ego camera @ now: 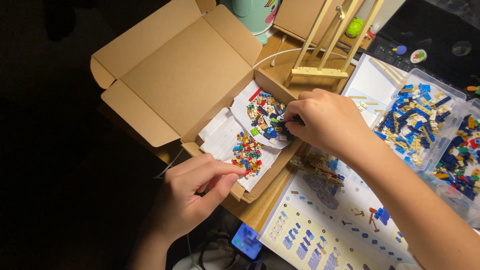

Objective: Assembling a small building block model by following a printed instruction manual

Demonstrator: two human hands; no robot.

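Observation:
An open cardboard box lies on a wooden table, lined with white paper sheets. Two heaps of tiny coloured bricks rest on the paper: a far heap and a near heap. My right hand reaches over the box's right wall, and its fingertips pinch a small dark brick at the far heap's edge. At the box's near corner, my left hand has its index finger stretched toward the near heap and its thumb under it. It holds nothing I can see.
A printed building guide lies right of the box with a small part-built brick model on it. Two clear trays of blue, tan and mixed bricks stand at the right. A wooden easel, white cable and phone are nearby.

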